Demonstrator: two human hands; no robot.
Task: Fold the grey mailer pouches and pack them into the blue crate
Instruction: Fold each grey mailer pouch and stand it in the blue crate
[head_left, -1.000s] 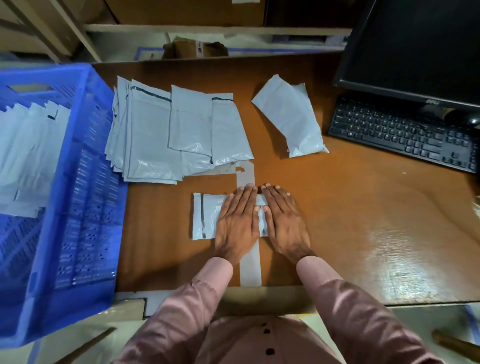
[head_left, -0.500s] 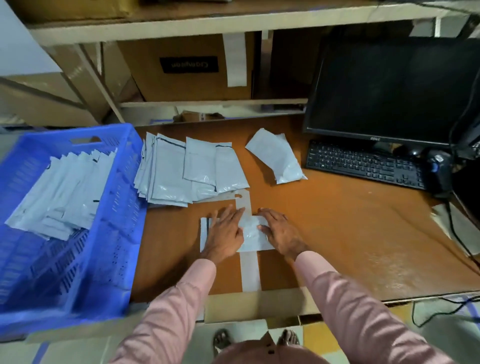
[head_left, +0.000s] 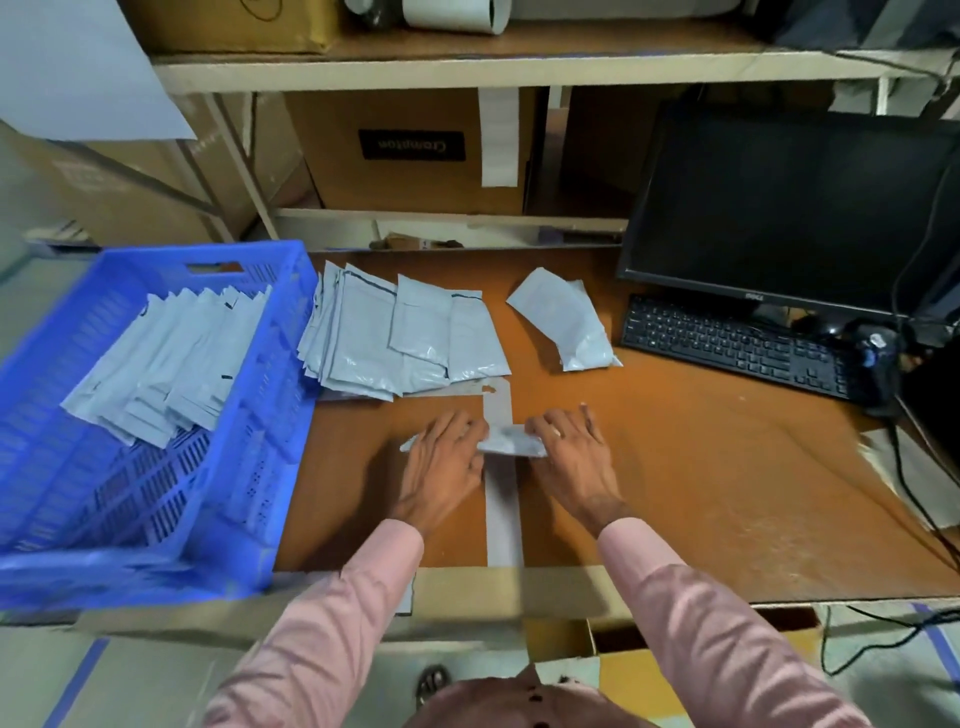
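So a second ago you had both palms flat, pressing the grey plastic mailer pouch (head_left: 511, 446); now it's bunched narrower and your left hand (head_left: 448, 457) and right hand (head_left: 574, 451) have fingers curled round its ends. Looks like the fold's basically done and it's ready to go over. The blue plastic slatted crate (head_left: 130, 415) sits left of the pouch, already holding folded ones. The unfolded grey stack (head_left: 400, 332) lies behind the pouch on the brown wooden bench (head_left: 701, 467), with the black monitor (head_left: 779, 208) and keyboard (head_left: 737, 345) further right.
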